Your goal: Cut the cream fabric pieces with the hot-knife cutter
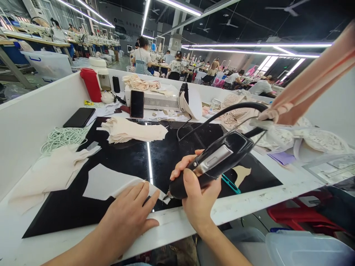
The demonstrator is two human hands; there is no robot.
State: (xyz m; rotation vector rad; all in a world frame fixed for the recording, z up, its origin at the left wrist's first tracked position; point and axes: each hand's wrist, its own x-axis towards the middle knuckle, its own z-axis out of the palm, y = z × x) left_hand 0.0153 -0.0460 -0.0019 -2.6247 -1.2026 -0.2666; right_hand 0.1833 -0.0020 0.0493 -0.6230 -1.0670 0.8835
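Centrally, at the near side of a white worktable [173,231], a black handheld tool [217,159] is gripped by the right hand [198,197], with fingers and thumb clamped around its body. Its metal tip is pointed down to the left, at the narrow right end of a pale fabric piece [101,183]; whether the fabric is touched by the tip cannot be told. That piece is laid on a shiny black board [66,214], where it is pressed down by the left hand [130,207], palm downward, fingers stretched out and closed around nothing.

The tool's rear end is tied to a peach cloth strip [313,77], which is drawn up to the far right. To the right of the right hand, a teal implement [231,184] is set beside a beige scrap [242,174]. Farther off, a stack of cream fabric pieces [135,132] is spread across the board. On the left, folded cream fabric [55,173] is placed near a tangle of pale green cord [65,138]. At the far side, a phone [137,104] is propped upright, and a red cup [91,85] is seen to its left.
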